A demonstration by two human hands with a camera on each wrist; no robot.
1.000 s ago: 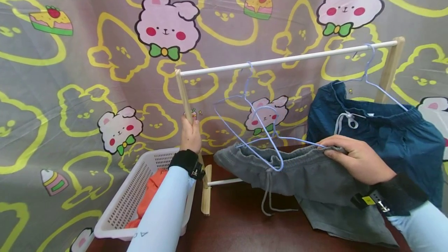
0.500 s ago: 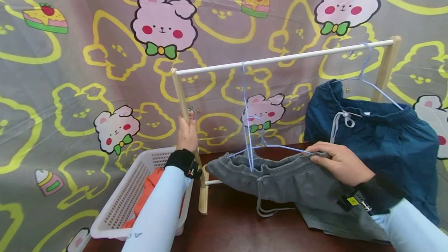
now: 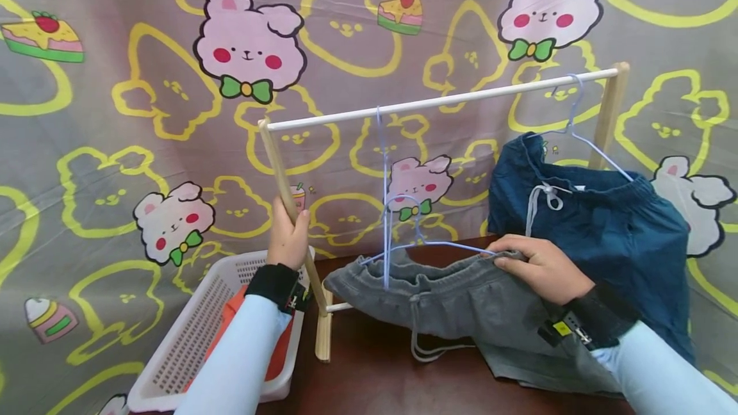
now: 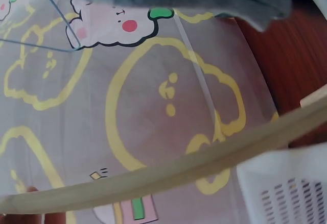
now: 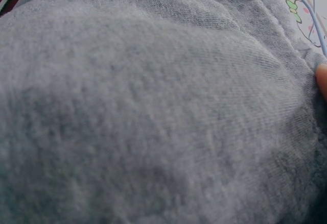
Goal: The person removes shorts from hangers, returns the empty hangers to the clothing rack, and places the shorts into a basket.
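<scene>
My left hand (image 3: 290, 235) grips the left wooden post (image 3: 279, 168) of a small clothes rack; in the left wrist view that post (image 4: 163, 173) crosses the frame, with a bit of finger behind its end. My right hand (image 3: 539, 268) pinches the waistband of grey drawstring shorts (image 3: 461, 306) at its right end. A light-blue hanger (image 3: 455, 244) lies within that waistband, its hook standing free below the rack bar. From the white bar (image 3: 450, 100) hangs a second light-blue hanger (image 3: 382, 146), turned edge-on, its lower end overlapping the waistband. Grey cloth (image 5: 153, 106) fills most of the right wrist view.
Blue shorts (image 3: 588, 229) hang on a hanger at the bar's right end. A white plastic basket (image 3: 190, 312) with orange cloth (image 3: 230, 312) stands left of the rack on the dark red tabletop (image 3: 369, 370). Behind is a rabbit-print curtain (image 3: 346, 37).
The hanger on the bar has turned from slanted to edge-on. My right hand has shifted slightly left with the grey shorts. The whole view has slid a little, while my left hand stays on the post.
</scene>
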